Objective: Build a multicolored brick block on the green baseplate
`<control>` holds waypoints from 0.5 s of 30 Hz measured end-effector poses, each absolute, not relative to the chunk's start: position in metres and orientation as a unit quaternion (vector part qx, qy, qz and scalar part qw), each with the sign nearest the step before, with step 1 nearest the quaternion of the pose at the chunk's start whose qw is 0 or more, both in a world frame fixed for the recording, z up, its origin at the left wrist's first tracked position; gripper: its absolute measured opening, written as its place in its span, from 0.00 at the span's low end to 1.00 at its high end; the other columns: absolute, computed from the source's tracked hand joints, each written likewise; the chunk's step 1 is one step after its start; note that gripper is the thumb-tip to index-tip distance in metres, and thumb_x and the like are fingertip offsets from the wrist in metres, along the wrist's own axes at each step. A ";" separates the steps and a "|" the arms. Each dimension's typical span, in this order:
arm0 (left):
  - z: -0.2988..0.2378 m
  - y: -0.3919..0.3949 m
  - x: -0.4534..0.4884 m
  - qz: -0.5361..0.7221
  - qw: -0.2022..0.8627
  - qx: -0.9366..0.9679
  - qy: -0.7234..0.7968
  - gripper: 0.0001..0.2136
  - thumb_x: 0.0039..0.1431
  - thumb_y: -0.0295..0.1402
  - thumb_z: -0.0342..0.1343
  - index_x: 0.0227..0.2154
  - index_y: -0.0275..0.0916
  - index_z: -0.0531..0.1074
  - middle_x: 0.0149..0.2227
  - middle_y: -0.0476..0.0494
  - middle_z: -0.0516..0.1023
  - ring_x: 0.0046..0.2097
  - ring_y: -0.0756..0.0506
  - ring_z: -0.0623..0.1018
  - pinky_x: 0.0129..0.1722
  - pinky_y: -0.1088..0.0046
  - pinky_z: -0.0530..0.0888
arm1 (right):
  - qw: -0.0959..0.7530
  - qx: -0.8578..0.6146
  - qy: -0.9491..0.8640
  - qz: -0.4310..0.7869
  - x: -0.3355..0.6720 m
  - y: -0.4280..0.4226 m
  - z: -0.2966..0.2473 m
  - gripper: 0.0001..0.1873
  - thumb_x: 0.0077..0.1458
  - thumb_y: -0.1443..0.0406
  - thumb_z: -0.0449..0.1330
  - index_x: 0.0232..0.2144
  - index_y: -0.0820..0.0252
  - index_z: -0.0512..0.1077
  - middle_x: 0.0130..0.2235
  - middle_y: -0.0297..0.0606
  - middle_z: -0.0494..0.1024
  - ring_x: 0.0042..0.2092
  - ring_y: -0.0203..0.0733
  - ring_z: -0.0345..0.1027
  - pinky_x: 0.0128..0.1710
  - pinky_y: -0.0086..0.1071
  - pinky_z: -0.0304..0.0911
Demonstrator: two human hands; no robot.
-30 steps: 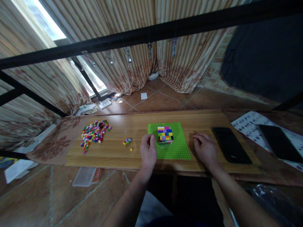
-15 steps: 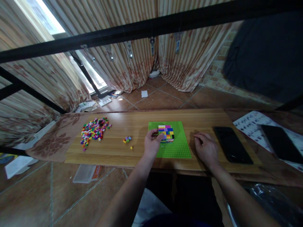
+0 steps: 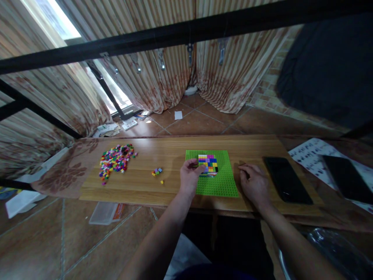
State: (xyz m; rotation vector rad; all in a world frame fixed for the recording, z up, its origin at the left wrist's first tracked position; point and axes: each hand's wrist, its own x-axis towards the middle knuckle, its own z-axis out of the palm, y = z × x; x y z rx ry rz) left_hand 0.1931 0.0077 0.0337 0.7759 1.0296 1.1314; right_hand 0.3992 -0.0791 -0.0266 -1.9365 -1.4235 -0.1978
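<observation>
A green studded baseplate (image 3: 221, 186) lies on the wooden board (image 3: 163, 155). On it stands a small block of many-coloured bricks (image 3: 208, 163). My left hand (image 3: 189, 177) rests at the plate's left edge, thumb and fingers pinched against the left side of the brick block. My right hand (image 3: 254, 183) lies on the board just right of the plate, fingers curled, touching the plate's right edge; whether it holds anything is hidden.
A heap of loose coloured bricks (image 3: 115, 161) sits at the board's left; a few stray bricks (image 3: 157, 172) lie mid-board. A black phone (image 3: 287, 179) lies right of my right hand, another dark device (image 3: 345, 177) further right. A black bar (image 3: 186, 33) crosses overhead.
My left hand moved from beside the plate up to the brick block and pinched its left side. The baseplate shifted slightly to the right. My right hand stayed put.
</observation>
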 end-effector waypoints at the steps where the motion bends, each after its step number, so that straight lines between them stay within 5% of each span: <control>1: 0.034 0.007 0.193 0.497 0.659 0.341 0.450 0.18 0.32 0.29 0.68 0.30 0.36 0.71 0.30 0.51 0.72 0.31 0.53 0.72 0.37 0.73 0.71 | 0.356 -0.751 -0.551 -0.076 0.399 -0.079 -0.026 0.13 0.56 0.64 0.51 0.35 0.59 0.75 0.40 0.43 0.76 0.43 0.46 0.68 0.45 0.40 0.64; 15: 0.024 0.009 0.199 0.495 0.638 0.366 0.463 0.17 0.36 0.33 0.67 0.32 0.36 0.70 0.31 0.48 0.74 0.31 0.51 0.74 0.36 0.71 0.73 | 0.335 -0.761 -0.550 -0.080 0.399 -0.079 -0.027 0.14 0.55 0.65 0.51 0.36 0.59 0.76 0.40 0.43 0.75 0.43 0.47 0.67 0.45 0.41 0.63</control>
